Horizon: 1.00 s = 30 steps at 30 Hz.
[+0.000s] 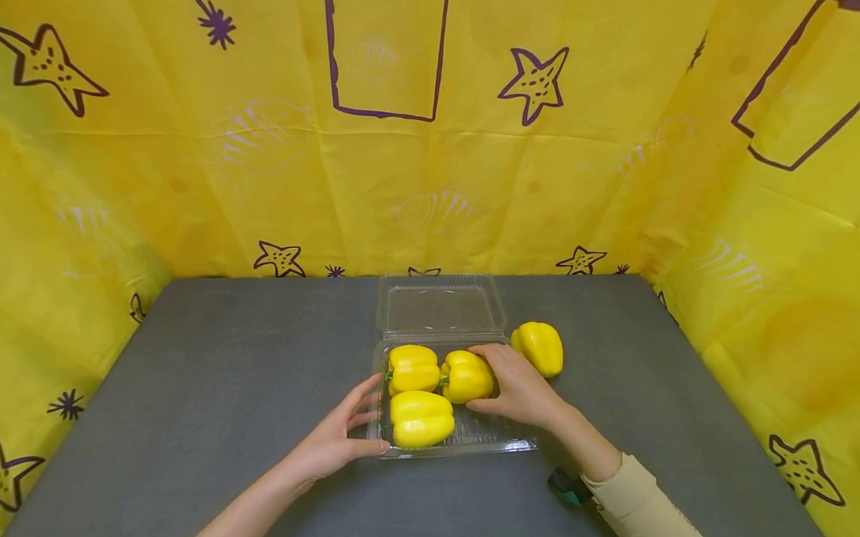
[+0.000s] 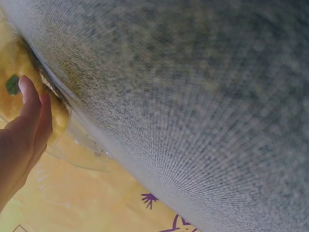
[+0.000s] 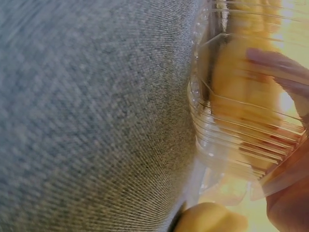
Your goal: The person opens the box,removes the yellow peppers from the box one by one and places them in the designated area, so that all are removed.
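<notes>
A clear plastic clamshell container (image 1: 495, 435) stands on the table with its lid (image 1: 442, 308) folded back. Two yellow bell peppers lie in its left half, one at the back (image 1: 414, 368) and one at the front (image 1: 422, 419). My right hand (image 1: 521, 385) grips a third yellow bell pepper (image 1: 467, 376) at the back right inside the container. My left hand (image 1: 336, 437) steadies the container's left side, thumb at the near corner and fingers extended along the wall. The right wrist view shows the gripped pepper (image 3: 241, 87) through the ribbed plastic.
Another yellow bell pepper (image 1: 538, 349) sits on the grey table (image 1: 260, 348), just right of the container. A yellow patterned cloth (image 1: 369, 183) hangs behind and along both sides. A dark wrist device (image 1: 569, 485) is near my right sleeve.
</notes>
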Tool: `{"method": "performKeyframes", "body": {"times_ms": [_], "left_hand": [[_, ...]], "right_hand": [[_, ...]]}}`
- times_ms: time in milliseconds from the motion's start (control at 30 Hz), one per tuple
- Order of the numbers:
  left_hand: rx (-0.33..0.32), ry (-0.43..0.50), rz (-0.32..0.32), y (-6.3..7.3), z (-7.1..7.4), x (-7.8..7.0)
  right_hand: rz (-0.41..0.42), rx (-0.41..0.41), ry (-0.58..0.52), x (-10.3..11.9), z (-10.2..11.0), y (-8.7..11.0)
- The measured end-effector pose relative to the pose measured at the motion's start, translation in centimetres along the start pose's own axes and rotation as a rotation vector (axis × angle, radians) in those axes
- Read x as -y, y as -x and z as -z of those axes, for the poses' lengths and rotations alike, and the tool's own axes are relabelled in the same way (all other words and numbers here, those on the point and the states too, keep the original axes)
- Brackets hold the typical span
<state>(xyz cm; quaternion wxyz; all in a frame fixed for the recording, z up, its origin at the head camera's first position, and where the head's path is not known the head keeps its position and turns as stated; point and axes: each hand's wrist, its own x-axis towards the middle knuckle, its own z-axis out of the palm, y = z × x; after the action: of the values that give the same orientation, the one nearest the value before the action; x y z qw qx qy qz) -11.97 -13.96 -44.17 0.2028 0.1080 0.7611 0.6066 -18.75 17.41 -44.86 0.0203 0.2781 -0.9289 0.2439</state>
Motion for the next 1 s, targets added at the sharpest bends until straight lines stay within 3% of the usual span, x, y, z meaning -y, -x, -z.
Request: {"method": "performKeyframes", "body": {"times_ms": [667, 1000], "left_hand": [[0.003, -0.001, 0.0, -0.05, 0.0, -0.05], [0.003, 0.0, 0.003, -0.05, -0.03, -0.01]], "right_hand": [[-0.025, -0.067, -0.02, 0.04, -0.51, 0.1], [0.043, -0.091, 0.045, -0.17, -0.75, 0.19]]}}
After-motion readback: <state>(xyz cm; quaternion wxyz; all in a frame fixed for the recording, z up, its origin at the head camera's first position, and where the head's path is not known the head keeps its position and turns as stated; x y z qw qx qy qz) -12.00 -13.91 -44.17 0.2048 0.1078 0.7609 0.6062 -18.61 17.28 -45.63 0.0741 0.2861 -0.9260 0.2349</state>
